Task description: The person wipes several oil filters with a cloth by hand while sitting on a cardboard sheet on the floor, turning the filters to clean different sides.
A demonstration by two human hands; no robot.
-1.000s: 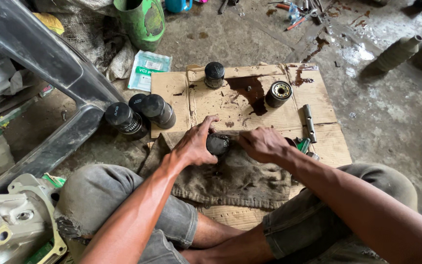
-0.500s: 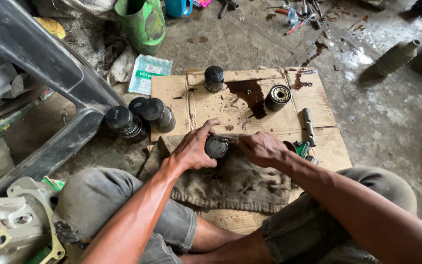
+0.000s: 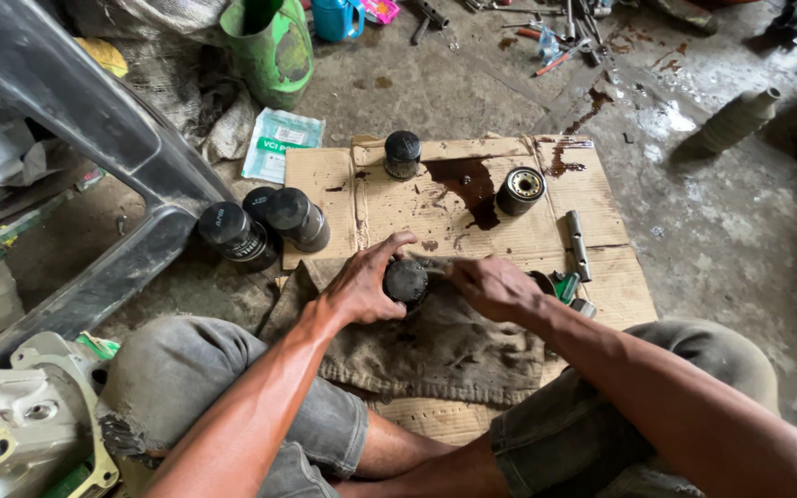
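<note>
Here the black filter (image 3: pixel 406 279) sits between both hands, on the dirty rag (image 3: pixel 435 346) spread over the near edge of the cardboard (image 3: pixel 518 235) on the floor. The left hand (image 3: pixel 362 288) cups it from 9 o'clock, fingers (image 3: pixel 389 247) curled over its top, grasping it. The right hand (image 3: pixel 495 288) comes in from 3 o'clock, its fingers pinched on something thin that points at the filter's rim; what it is cannot be told. The filter seems to lie tipped, its round end toward the camera, though the hands hide its long axis. Both hands are equally near; the left one has the firmer hold.

The cardboard is oil-stained, with a dark puddle (image 3: pixel 468 184) at 12 o'clock. Beyond it stand 2 more filters: a capped one (image 3: pixel 402 153) at 12 and an open-ended one (image 3: pixel 519 190) at 1. A metal socket bar (image 3: pixel 578 244) lies at 2, just beside the right hand. At 10 o'clock, 3 black filters (image 3: pixel 265 226) lie clustered off the cardboard, near a grey frame (image 3: pixel 94 138). The concrete around is wet and littered with tools.
</note>
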